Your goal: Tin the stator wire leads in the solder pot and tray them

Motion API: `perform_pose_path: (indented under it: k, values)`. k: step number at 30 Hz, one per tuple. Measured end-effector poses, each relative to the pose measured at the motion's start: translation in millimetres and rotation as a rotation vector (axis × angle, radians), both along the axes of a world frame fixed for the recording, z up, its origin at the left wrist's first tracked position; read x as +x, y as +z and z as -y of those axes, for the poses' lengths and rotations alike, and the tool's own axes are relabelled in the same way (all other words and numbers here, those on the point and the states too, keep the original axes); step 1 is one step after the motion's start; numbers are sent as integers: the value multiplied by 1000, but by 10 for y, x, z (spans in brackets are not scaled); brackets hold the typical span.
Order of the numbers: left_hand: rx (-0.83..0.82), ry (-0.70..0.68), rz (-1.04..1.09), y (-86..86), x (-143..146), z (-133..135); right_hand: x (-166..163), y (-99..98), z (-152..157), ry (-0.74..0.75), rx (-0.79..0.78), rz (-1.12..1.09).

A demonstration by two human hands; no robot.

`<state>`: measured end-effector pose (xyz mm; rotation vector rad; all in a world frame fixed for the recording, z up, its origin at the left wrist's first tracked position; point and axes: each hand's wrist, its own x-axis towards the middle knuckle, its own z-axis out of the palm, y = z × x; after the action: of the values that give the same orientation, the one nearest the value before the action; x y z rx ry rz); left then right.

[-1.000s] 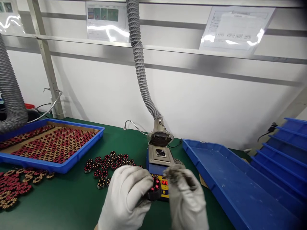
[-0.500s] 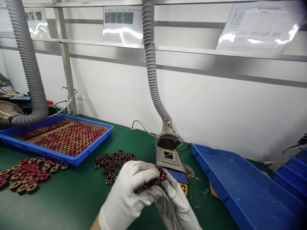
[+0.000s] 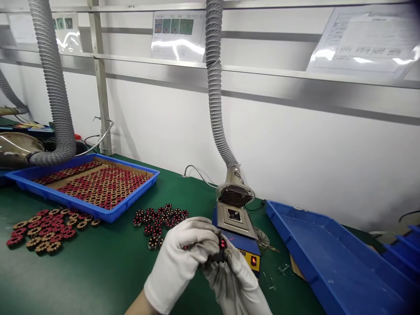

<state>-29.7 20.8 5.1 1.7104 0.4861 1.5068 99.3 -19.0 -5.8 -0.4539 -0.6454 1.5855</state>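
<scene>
My left hand [image 3: 180, 258], in a white glove, closes its fingers around a small dark motor stator with red parts. My right hand [image 3: 238, 282], gloved too, is closed on the right side of the stator [image 3: 223, 243]. Fingers cover much of the stator, and smaller details are blurred. A further bit of red shows between my left fingers, too hidden to make out. Just behind my hands stands a blue and yellow solder pot [image 3: 238, 223] with a metal top and a lit red switch. Several round black and red stators [image 3: 157, 218] lie left of my hands.
A blue tray [image 3: 108, 215] at left holds rows of red and tan stator cores. A loose pile of cores [image 3: 46, 229] lies before it. Another blue tray [image 3: 315, 245] stands at right. A ducted fume hood [image 3: 234, 192] hangs behind the solder pot.
The stator has turned in my fingers, and my left fingers have shifted on it. My view has swung slightly left, so the surroundings appear farther right.
</scene>
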Motion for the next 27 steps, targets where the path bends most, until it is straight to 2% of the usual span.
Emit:
perform_pose_path:
  k: [2,5,7,9,11,15,17,18,20,22,24,27]
  values:
    - [32,43,92,-21,-29,-16,5,-8,7,-8,-6,18]
    - [-58,141,125,10,-73,-8,13,-15,10,-28,-19,35]
    - [-126,95,14,42,-58,7,-2,-17,2,-45,-11,48]
    - [-133,-18,-64,52,-10,14,-30,-15,-6,-63,14,63]
    - [-92,-71,2,38,31,9,-52,-7,-7,-76,37,81]
    - [-98,68,227,7,-21,-14,-48,17,16,-77,27,82]
    - [-163,119,214,13,-74,-15,-46,23,22,-80,8,68]
    - [-190,100,147,19,-88,-12,-50,21,20,-82,-1,66]
    - [-220,-25,-6,30,-78,-3,-68,7,10,-83,-5,60]
    - [-193,-107,-41,32,-34,4,-79,-19,3,-82,1,52]
    - [-141,-99,48,24,0,-1,-64,-50,6,-66,2,52]
    - [-124,21,201,16,-20,-12,-2,-74,11,8,-26,41]
